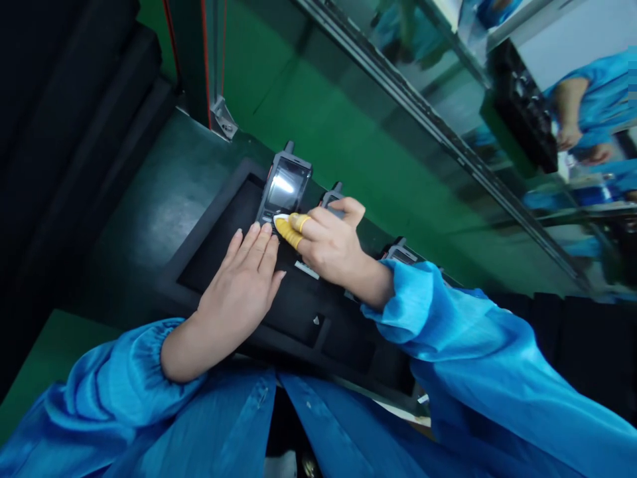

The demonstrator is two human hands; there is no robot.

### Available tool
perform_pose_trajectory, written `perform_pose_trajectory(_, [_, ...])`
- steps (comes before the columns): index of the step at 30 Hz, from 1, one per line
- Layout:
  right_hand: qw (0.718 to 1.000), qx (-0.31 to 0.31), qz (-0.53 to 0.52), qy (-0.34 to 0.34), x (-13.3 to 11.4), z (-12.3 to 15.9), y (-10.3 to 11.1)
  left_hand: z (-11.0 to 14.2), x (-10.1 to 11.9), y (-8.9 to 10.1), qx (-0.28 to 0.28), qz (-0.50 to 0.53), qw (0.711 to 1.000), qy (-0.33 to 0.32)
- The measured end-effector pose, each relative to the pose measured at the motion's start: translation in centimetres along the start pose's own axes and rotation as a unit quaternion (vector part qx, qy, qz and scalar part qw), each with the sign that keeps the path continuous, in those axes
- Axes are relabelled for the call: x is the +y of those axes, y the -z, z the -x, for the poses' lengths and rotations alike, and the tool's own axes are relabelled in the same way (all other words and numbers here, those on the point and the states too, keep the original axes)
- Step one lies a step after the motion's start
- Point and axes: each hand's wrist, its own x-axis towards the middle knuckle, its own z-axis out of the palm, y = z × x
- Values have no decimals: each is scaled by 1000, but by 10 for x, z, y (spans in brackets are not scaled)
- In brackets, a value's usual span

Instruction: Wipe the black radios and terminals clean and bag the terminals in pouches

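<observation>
A rugged handheld radio-phone [283, 187] lies screen up at the far edge of a black foam tray [298, 312], its stub antenna pointing away from the person. Its long axis runs from the lower end, near the hands, out to that antenna, and it appears tilted in the frame only because the head camera is rolled. Glare whitens most of the screen.

The person's right hand [331, 242] is narrowly closed, pinching a white wipe [280, 221] between two yellow finger cots [291, 229], and the wipe touches the lower end of the radio-phone, just beneath the screen. The person's left hand [239, 292] is wide open, lying palm down on the foam with its fingers spread, and its fingertips sit just beside the same lower end.

A second handset [332, 198] stands partly hidden behind the right hand, and a third [401, 253] sits further along the same row, both with their antenna ends facing the same way. A small white label [306, 269] lies on the tray just below the right hand.

The tray rests on a green desk [154, 212]. Blue smock sleeves [423, 312] cover both forearms. A glass panel [522, 133] at upper right shows what looks like a blue-clad person [587, 99], though the reflections make that hard to tell
</observation>
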Motion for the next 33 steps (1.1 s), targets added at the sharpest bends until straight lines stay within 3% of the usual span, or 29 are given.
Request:
perform_pose_trajectory(3, [999, 16, 25, -44, -3, -16, -2, 0, 0, 0, 3, -13, 1000, -6])
perform_pose_trajectory(8, [991, -51, 12, -125, 11, -59, 0, 0, -1, 0, -3, -7, 1000, 6])
perform_pose_trajectory(13, [986, -1, 9, -168, 21, -47, -6, 0, -1, 0, 5, -17, 1000, -4])
perform_pose_trajectory(15, [988, 19, 28, -153, 13, -30, -8, 1, -1, 0, 11, -23, 1000, -13])
perform_pose_trajectory(19, [998, 20, 12, -60, -5, -7, -6, 1, -1, 0, 22, -42, 999, -24])
perform_pose_trajectory(24, [991, 59, 52, -107, 12, -10, -5, 0, -2, 1, 18, -50, 998, -25])
perform_pose_trajectory(26, [992, 69, 68, -85, 16, -11, -5, 1, -2, 1, 18, -48, 998, -25])
perform_pose_trajectory(30, [999, 18, -27, -14, 5, -7, -1, 0, -2, 2, 17, -42, 999, -26])
perform_pose_trajectory(33, [993, -49, -93, -46, 4, -4, 5, 0, -2, 3, 18, -39, 999, -24])
